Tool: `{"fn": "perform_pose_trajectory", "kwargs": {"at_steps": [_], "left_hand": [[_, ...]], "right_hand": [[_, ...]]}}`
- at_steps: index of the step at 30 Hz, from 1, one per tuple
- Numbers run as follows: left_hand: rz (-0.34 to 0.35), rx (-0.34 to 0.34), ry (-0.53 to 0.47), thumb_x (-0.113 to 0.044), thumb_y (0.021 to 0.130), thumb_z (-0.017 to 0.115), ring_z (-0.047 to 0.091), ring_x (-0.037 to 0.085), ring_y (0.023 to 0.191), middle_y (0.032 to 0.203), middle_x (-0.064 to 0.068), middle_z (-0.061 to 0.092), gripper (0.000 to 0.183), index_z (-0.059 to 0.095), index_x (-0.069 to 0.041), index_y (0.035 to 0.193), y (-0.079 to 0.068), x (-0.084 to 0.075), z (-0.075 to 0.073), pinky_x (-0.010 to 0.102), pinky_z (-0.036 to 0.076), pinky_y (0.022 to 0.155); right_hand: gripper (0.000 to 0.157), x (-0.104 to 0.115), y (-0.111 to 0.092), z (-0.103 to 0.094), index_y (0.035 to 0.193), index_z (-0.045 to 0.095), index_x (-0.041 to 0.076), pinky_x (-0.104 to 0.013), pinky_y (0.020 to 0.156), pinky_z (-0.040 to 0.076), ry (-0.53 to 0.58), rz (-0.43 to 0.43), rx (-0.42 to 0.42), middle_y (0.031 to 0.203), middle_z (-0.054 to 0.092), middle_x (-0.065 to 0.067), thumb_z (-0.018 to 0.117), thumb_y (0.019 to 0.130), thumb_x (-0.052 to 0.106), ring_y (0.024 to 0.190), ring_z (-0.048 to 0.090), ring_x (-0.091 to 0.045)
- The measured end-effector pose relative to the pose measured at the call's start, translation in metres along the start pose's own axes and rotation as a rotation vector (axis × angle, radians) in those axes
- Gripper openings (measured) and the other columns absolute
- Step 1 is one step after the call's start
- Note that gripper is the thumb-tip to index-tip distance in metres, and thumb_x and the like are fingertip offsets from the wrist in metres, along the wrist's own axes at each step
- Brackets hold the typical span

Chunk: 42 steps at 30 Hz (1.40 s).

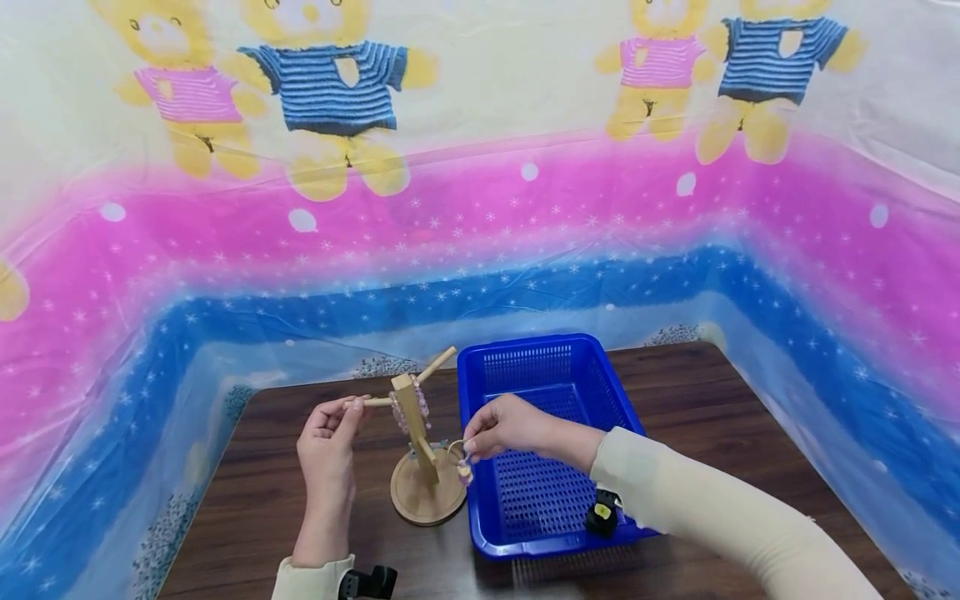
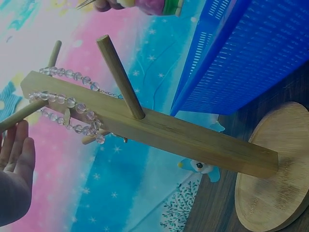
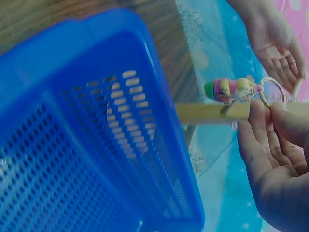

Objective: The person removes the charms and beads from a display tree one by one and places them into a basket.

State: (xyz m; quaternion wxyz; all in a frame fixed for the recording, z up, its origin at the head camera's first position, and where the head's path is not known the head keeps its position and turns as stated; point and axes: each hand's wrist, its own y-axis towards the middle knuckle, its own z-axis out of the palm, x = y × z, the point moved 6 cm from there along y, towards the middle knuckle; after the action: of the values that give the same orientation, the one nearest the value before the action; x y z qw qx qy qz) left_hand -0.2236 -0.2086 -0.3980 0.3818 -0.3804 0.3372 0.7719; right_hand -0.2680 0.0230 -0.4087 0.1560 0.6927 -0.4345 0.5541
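A wooden stand (image 1: 407, 400) with several pegs rises from a round base (image 1: 427, 507). My left hand (image 1: 330, 442) pinches the end of its left upper peg (image 1: 378, 402). Strings of clear pinkish beads (image 2: 71, 102) hang on the upper pegs, around the post. Between thumb and fingers, my right hand (image 1: 513, 427) holds a keychain by its metal ring (image 3: 273, 91). A small pink, yellow and green figurine (image 3: 233, 90) dangles from that ring, between the stand and the basket in the head view.
Right of the stand, a blue plastic basket (image 1: 551, 546) with perforated walls sits on the dark wood table (image 1: 720, 467). Something bluish (image 1: 442, 444) hangs low on the stand. A printed cloth (image 1: 480, 200) with bears surrounds the table's back and sides.
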Motion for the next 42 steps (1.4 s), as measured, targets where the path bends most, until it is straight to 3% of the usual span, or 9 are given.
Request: {"fn": "perform_pose_trajectory", "kwargs": {"at_steps": [3,12,27,42], "left_hand": [[0.010,0.006,-0.008,0.011,0.095,0.061,0.076,0.002,0.080,0.082,-0.007,0.078,0.028,0.070,-0.013,0.084,0.000,0.000,0.000,0.015,0.064,0.077],[0.022,0.007,-0.007,0.012,0.095,0.061,0.075,0.001,0.081,0.083,-0.008,0.076,0.029,0.069,-0.013,0.084,0.002,0.000,-0.002,0.015,0.064,0.077],[0.024,0.001,0.004,0.011,0.094,0.063,0.073,0.001,0.078,0.083,-0.009,0.076,0.027,0.069,-0.014,0.084,0.003,0.001,-0.003,0.015,0.064,0.078],[0.002,-0.002,0.023,0.005,0.094,0.068,0.074,0.002,0.082,0.085,-0.008,0.076,0.018,0.068,-0.011,0.086,0.002,0.002,-0.005,0.015,0.063,0.079]], "right_hand": [[0.012,-0.003,0.000,-0.010,0.101,0.074,-0.004,-0.032,0.085,0.067,-0.052,0.017,0.002,0.090,0.077,-0.010,0.069,0.096,0.006,0.082,0.074,-0.013],[0.008,-0.025,0.006,-0.026,0.095,0.075,-0.001,-0.041,0.088,0.067,-0.167,0.051,0.016,0.086,0.076,-0.006,0.070,0.095,0.005,0.079,0.074,-0.014],[0.004,-0.069,0.018,-0.024,0.088,0.076,-0.001,-0.032,0.077,0.067,-0.230,0.141,0.036,0.080,0.078,-0.012,0.073,0.090,0.000,0.070,0.072,-0.010],[0.009,-0.098,0.030,-0.027,0.089,0.077,0.000,-0.034,0.076,0.067,-0.221,0.244,0.097,0.083,0.079,-0.009,0.069,0.093,-0.001,0.073,0.074,-0.013]]}}
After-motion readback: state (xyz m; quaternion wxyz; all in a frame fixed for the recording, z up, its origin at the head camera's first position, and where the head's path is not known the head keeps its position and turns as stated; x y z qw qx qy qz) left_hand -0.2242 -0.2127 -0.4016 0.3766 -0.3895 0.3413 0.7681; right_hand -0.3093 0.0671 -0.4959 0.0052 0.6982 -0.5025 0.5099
